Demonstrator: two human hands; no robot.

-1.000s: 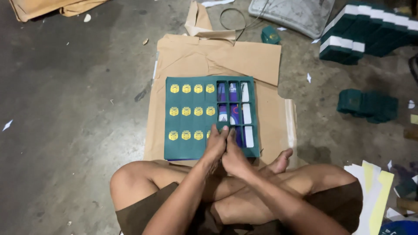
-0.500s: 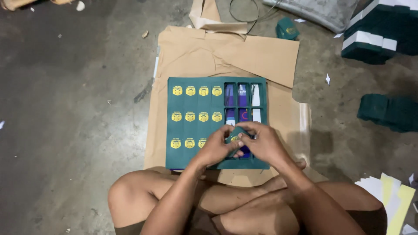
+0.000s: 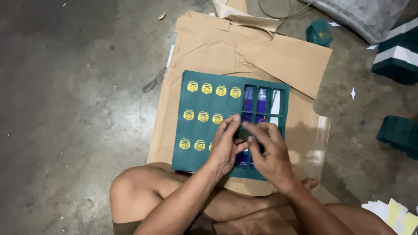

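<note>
Head view, single frame.

Item 1: green card sheet (image 3: 204,126), flat, printed with rows of yellow emblems (image 3: 207,88) on its left portion; the right portion shows punched-out rectangular windows (image 3: 262,96) with purple and white beneath. It lies at frame centre on brown paper (image 3: 261,56), which is spread over a grey concrete floor (image 3: 65,109).

Item 2: left hand (image 3: 224,146), resting on the sheet at its lower middle, fingers curled, fingertips pinched on a small dark piece of the sheet (image 3: 241,132) at the edge of the windowed area. The grip is narrow, thumb and forefinger close together.

Item 3: right hand (image 3: 270,150), just beside the left at its 3 o'clock, touching it; fingers bent down onto the same small piece and the sheet. Whether it truly clasps the piece or only presses on it cannot be told.

Item 4: the person's crossed bare legs (image 3: 143,196), at 6 o'clock of the sheet, its near edge touching them.

Item 5: small green box (image 3: 319,34), at 1 o'clock, off the paper's edge.

Item 6: stacks of green-and-white bundles (image 3: 398,52), at 2 o'clock; a further dark green stack (image 3: 400,135) at 3 o'clock, well apart from the sheet.

Item 7: white and yellow paper scraps (image 3: 392,213), at 5 o'clock.
</note>
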